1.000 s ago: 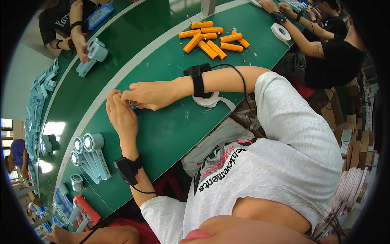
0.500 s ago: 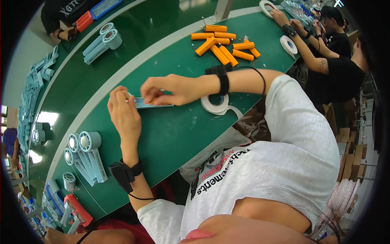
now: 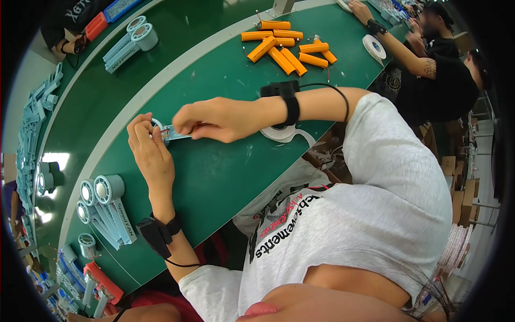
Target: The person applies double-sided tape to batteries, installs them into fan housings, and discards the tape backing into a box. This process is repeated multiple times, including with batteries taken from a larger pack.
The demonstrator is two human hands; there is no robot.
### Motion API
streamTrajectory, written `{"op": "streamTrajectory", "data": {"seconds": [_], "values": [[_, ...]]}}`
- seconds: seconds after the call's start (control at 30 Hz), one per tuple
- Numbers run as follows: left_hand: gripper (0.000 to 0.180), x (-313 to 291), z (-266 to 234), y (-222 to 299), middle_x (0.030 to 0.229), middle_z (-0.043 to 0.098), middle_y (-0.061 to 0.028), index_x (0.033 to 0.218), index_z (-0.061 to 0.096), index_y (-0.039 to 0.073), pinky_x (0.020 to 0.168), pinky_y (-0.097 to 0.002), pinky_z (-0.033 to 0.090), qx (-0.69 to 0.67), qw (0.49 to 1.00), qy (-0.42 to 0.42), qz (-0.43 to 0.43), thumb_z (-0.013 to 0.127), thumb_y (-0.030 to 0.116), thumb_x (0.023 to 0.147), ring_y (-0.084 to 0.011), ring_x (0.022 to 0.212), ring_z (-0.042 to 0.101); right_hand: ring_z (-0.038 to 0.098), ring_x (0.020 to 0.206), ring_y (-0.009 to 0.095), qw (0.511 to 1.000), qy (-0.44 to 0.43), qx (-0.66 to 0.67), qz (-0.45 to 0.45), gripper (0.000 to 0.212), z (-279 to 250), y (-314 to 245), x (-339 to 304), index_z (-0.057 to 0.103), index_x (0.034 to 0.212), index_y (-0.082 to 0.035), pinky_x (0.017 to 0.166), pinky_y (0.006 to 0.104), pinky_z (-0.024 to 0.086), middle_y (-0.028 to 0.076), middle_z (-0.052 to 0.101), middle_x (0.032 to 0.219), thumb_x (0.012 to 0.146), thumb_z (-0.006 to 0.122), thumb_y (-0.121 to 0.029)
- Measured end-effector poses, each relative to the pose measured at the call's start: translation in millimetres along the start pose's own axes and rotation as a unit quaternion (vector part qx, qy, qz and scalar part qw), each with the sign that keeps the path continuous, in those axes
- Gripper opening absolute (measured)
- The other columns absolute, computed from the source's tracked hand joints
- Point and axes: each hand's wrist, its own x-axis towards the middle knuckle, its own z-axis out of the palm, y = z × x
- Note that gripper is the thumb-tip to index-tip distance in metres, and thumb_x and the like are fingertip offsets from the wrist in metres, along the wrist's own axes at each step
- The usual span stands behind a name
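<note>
One pale-blue plastic handheld fan (image 3: 177,134), its thin wires showing, lies between the two grips. The left grip (image 3: 152,158) is clamped around its head end; the right grip (image 3: 225,119) has fingers bent onto the handle, though I cannot tell whether they pinch it. Left of the left grip and nearer the body, three finished-looking light-blue fans (image 3: 111,206) lie together on the smooth green table (image 3: 230,177), one short pale-blue cylinder (image 3: 87,245) near them. Beyond the right grip lie ten orange wired cylinders (image 3: 280,60); one white tape roll (image 3: 275,136) is beneath its wrist.
</note>
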Motion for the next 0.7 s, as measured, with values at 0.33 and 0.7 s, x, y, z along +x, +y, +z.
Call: {"op": "streamTrajectory", "data": {"seconds": [0.33, 0.7], "values": [[0.005, 4, -1, 1, 0.107, 0.051, -0.0151, 0.086, 0.044, 0.001, 0.083, -0.0397, 0.038, -0.001, 1.000, -0.010, -0.014, 0.042, 0.005, 0.089, -0.0326, 0.095, 0.049, 0.059, 0.075, 0.027, 0.982, -0.049, -0.183, -0.010, 0.024, 13, 10, 24, 0.050, 0.106, -0.003, 0.068, 0.0356, 0.046, 0.013, 0.059, 0.080, 0.082, 0.054, -0.001], [0.004, 3, -1, 3, 0.107, 0.051, -0.0142, 0.086, 0.043, 0.001, 0.083, -0.0391, 0.038, 0.043, 0.999, -0.018, 0.013, 0.043, 0.005, 0.088, -0.0326, 0.095, 0.048, 0.056, 0.060, 0.026, 0.950, -0.018, -0.305, -0.063, 0.024, 8, 12, 1, 0.051, 0.101, -0.005, 0.057, 0.0318, 0.041, 0.011, 0.054, 0.063, 0.077, 0.052, -0.003]]}}
